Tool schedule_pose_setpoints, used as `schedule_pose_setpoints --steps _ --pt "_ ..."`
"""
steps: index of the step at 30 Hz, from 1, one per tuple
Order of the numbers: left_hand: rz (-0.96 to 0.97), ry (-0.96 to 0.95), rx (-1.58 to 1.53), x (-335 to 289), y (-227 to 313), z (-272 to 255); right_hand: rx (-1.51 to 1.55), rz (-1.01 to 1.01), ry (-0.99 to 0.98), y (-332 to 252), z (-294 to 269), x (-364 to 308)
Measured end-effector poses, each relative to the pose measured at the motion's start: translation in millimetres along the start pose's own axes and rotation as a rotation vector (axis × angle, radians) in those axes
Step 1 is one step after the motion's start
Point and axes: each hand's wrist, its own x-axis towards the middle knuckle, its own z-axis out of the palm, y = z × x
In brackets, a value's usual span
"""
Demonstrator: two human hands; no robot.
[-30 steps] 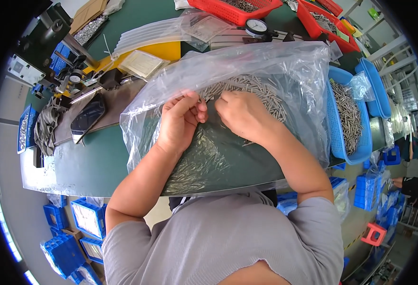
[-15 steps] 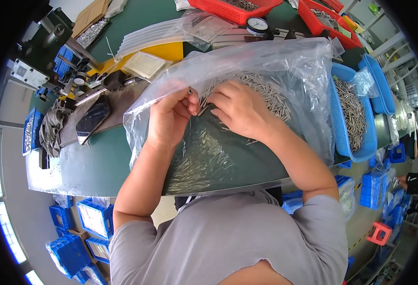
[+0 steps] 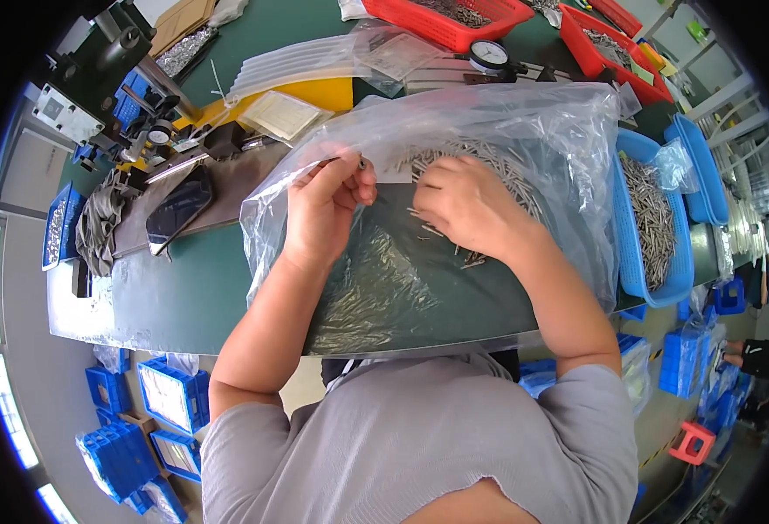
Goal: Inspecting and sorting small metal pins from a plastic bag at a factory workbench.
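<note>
Head view: left hand (image 3: 327, 205) grip pinches a metal pin (image 3: 360, 163), right hand (image 3: 467, 205) curls narrow over pins (image 3: 489, 157) near the bag's (image 3: 524, 113) raised edge

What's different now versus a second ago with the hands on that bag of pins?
The left hand has lifted a small pin clear between its fingertips. The right hand has slid slightly right, spreading over the metal pins. The clear plastic bag and blue tray stayed put.

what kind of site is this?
Likely a factory inspection or sorting bench: small metal pins heaped on a clear plastic bag, a dial gauge, red bins of metal parts.
</note>
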Motion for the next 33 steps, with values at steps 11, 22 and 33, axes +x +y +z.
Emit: schedule_pose_setpoints --steps 11,22,33 --pt "-0.097 -0.064 0.178 -6.9 -6.8 12.2 -0.063 0.116 0.088 -2.9 0.2 0.7" --pt "-0.231 -0.112 0.186 -4.5 -19.0 7.7 -0.036 0.142 -0.036 -8.3 3.5 -1.5" --pt "-0.335 -0.211 -0.056 -4.2 -22.9 3.4 1.122 0.544 0.154 -1.6 -14.9 4.0"
